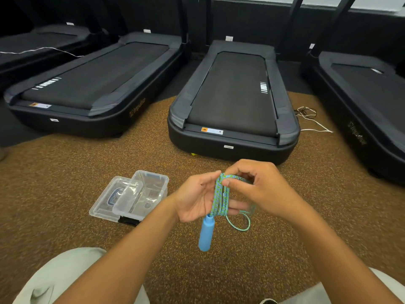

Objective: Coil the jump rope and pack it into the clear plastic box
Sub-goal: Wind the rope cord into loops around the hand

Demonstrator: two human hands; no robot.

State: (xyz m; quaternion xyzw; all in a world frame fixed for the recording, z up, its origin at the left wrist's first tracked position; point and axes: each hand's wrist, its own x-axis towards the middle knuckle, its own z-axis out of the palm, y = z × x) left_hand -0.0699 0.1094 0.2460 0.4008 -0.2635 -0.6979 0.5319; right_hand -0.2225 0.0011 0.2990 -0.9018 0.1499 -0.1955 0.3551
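The jump rope (221, 196) is blue-green braided cord, wound in several turns around the fingers of my left hand (195, 198). One blue handle (206, 232) hangs down below that hand. My right hand (256, 189) pinches the rope at the top of the coil with thumb and fingers. A loose loop of rope (240, 224) dangles under my right hand. The other handle is hidden. The clear plastic box (142, 194) sits open on the floor to the left of my hands, resting partly on its clear lid (107, 200).
Several black treadmills stand ahead; the nearest one (234, 102) is just beyond my hands. White and black cables (311, 119) lie on the floor to its right. The floor is brown speckled rubber (54, 172). My knees in light trousers (65, 275) frame the bottom.
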